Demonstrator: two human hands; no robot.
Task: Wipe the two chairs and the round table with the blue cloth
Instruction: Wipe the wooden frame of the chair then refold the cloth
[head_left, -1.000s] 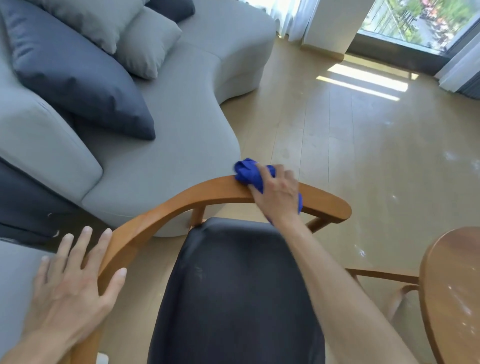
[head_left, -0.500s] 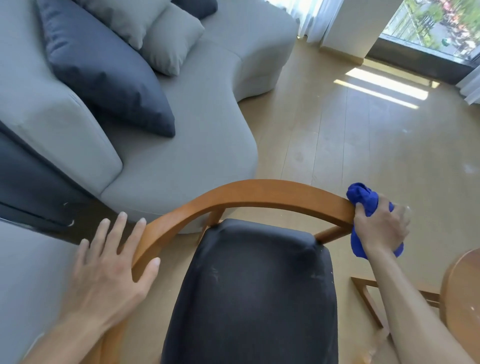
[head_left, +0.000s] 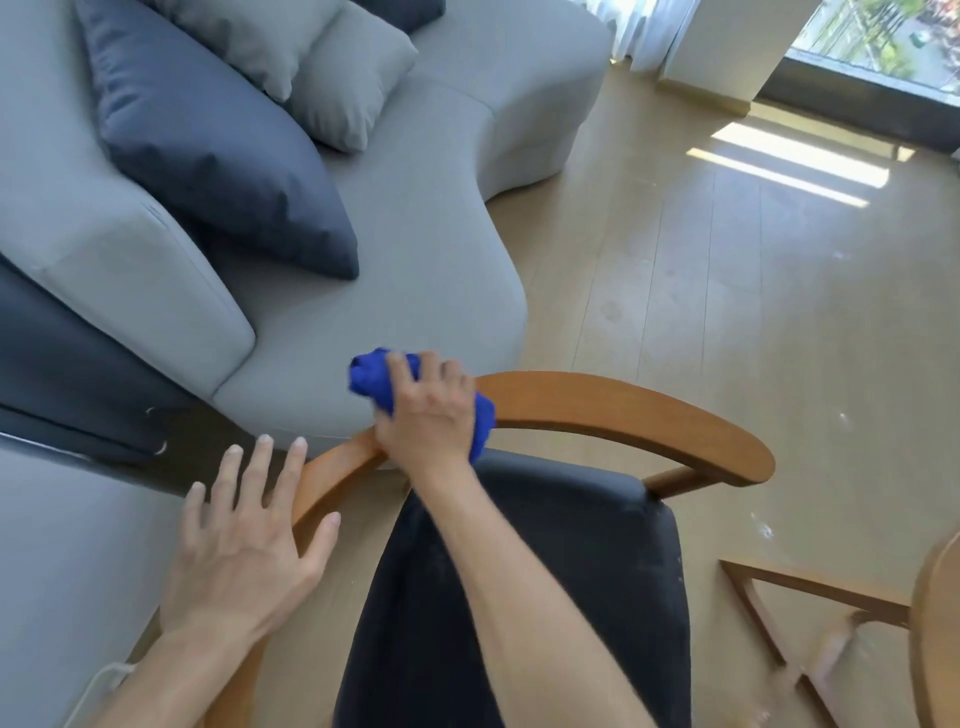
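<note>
Wiping the chair's (head_left: 613, 410) curved back rail

Our right hand (head_left: 426, 410) curls its fingers round the bunched cloth (head_left: 371, 376), pressing it on the rail left of its middle; our left hand (head_left: 244, 545) rests flat, fingers spread, on the rail's left end beside the sofa (head_left: 415, 291).

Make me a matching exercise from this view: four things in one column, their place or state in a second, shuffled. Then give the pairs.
Things:
1. blue cloth
2. left hand
3. dark cushion
4. chair seat

States:
A. lying on the grey sofa
B. black, below the curved wooden rail
C. fingers spread, resting on the rail's left end
D. bunched under the right hand on the rail

Pairs: 1-D, 2-C, 3-A, 4-B
</note>
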